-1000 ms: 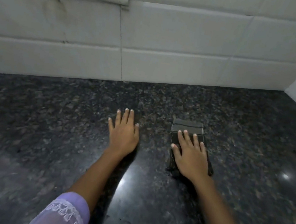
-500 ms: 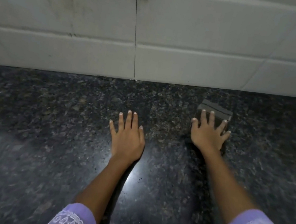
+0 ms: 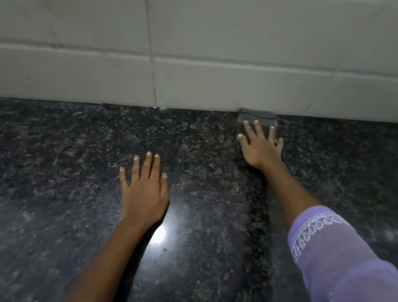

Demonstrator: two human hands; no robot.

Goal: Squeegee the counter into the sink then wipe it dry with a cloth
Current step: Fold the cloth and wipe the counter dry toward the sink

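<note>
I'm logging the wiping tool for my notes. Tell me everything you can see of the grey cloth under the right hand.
The cloth is a dull grey folded pad, seemingly soft fabric, lying flat on the dark speckled counter. Its far edge sits at the foot of the white tiled wall. The right hand presses on it palm down, fingers spread, hiding most of it; only the far strip shows. Whether it is damp cannot be told.
</note>
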